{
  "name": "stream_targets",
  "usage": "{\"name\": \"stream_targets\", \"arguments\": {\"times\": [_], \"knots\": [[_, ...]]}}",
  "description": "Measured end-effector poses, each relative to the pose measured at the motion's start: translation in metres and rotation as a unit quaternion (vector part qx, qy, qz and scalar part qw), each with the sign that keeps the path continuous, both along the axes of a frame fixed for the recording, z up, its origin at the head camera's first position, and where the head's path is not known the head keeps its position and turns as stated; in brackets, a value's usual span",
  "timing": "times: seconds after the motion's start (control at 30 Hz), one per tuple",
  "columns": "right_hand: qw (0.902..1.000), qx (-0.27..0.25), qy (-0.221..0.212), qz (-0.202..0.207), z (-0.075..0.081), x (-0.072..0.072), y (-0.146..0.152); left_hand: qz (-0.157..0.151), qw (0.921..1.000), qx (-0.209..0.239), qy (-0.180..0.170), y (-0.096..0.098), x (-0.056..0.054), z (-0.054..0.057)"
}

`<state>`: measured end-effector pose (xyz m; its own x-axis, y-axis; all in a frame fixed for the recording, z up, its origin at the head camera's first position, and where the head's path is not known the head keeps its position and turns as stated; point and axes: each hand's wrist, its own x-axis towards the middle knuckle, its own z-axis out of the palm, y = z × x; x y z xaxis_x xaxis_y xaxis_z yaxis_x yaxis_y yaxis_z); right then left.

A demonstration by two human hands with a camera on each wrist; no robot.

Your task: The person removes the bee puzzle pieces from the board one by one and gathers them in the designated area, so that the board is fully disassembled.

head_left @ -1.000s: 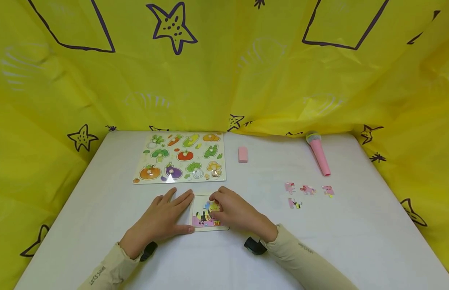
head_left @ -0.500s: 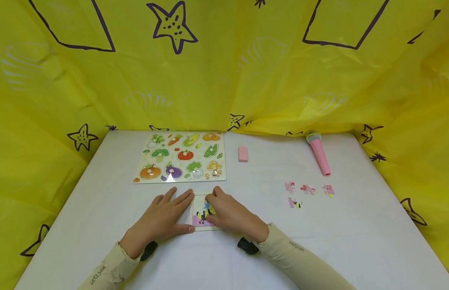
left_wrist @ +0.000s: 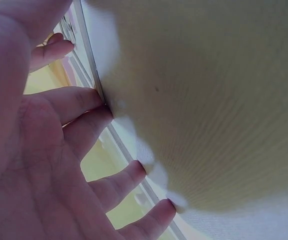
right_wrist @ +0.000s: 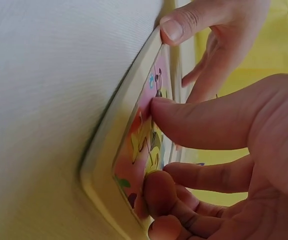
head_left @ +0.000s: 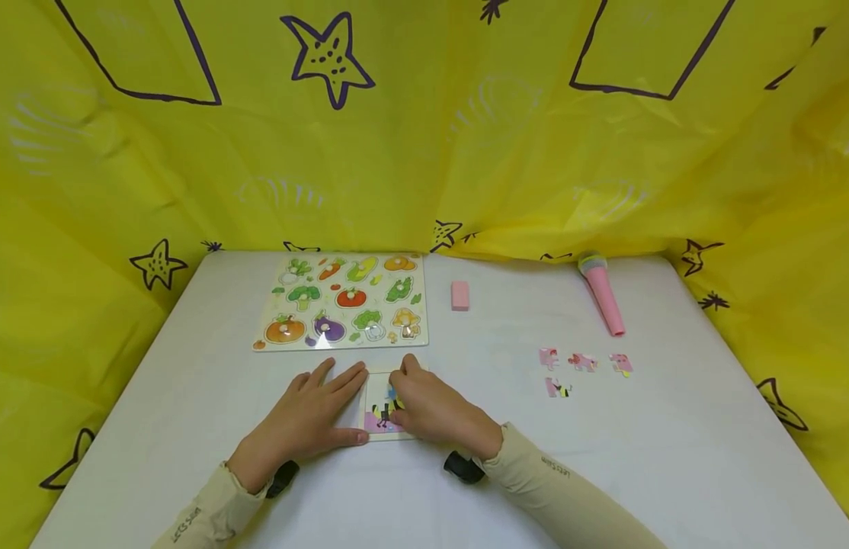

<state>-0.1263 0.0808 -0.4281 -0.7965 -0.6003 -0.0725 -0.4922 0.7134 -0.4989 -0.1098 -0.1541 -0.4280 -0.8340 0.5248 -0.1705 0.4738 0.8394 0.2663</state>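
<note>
A small jigsaw puzzle (head_left: 376, 419) with a bee picture sits in a pale tray (head_left: 386, 438) at the front middle of the table. My left hand (head_left: 308, 412) lies flat with fingers spread, its fingertips and thumb at the tray's left corners. Over the picture's right part, my right hand (head_left: 431, 400) has thumb and curled fingers pinching a puzzle piece (right_wrist: 154, 150) against the surface, the piece partly hidden by the fingers. In the right wrist view, the thumb and fingertips touch the printed face. Several loose puzzle pieces (head_left: 584, 361) lie at the right.
Behind the tray lies a vegetable peg puzzle board (head_left: 342, 301). A pink block (head_left: 460, 296) stands to its right, and a pink toy microphone (head_left: 605, 301) lies at the back right. A yellow patterned curtain (head_left: 424, 137) surrounds the table's back and sides.
My right hand has shifted slightly left over the puzzle picture, covering more of it. The left hand stays at the tray's left edge, and the loose pieces have not moved.
</note>
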Motion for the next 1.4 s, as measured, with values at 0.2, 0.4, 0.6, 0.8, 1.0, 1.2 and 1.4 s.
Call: {"name": "stream_targets", "arguments": {"times": [0.2,0.4,0.6,0.8,1.0,1.2,1.4], "knots": [[1.0,-0.003,0.005,0.007,0.001,0.001,-0.001,0.003,1.0,0.001,-0.002,0.0,0.0,-0.001],[0.9996,-0.007,0.021,0.019,0.0,0.002,-0.001,-0.001,1.0,0.005,0.005,0.0,0.001,-0.002],[0.9983,-0.035,0.036,0.027,-0.002,0.007,0.0,0.003,0.9999,0.01,0.002,0.0,0.002,-0.003],[0.9956,-0.083,0.038,0.022,-0.002,0.008,0.001,0.004,0.9999,0.012,0.004,0.0,0.002,-0.003],[0.9869,-0.161,0.013,-0.002,-0.005,0.006,0.008,0.001,0.9999,0.012,0.01,0.001,0.001,-0.002],[0.9772,-0.209,-0.025,-0.031,-0.004,0.008,0.028,0.007,0.9998,0.018,-0.001,0.002,0.002,-0.002],[0.9731,-0.223,0.002,-0.058,-0.005,0.012,0.056,0.009,0.9998,0.019,-0.005,0.001,0.003,-0.002]]}}
